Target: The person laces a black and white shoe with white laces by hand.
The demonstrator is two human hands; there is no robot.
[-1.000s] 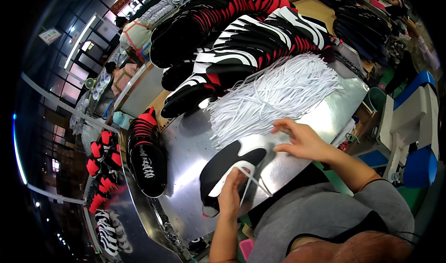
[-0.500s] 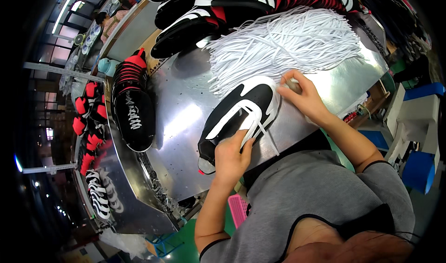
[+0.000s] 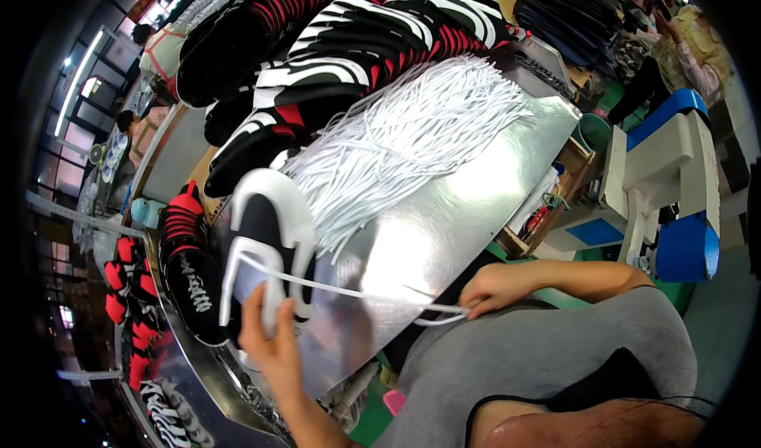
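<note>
Clamping a white lace (image 3: 372, 296) in the right hand (image 3: 490, 289) by the near edge of the metal table (image 3: 476, 175); gripping a black-and-white shoe upper (image 3: 274, 240) in the left hand (image 3: 273, 345) over the table's left side, pointing rounded end and long axis toward the far edge; facing a distant red banner (image 3: 148, 0), too small to read

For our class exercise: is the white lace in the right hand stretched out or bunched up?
Stretched out: the white lace runs nearly straight from the shoe upper to the right hand.

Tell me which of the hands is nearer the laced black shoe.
Left. The left hand is just right of the black shoe; the right hand is much farther right, holding a white lace.
</note>
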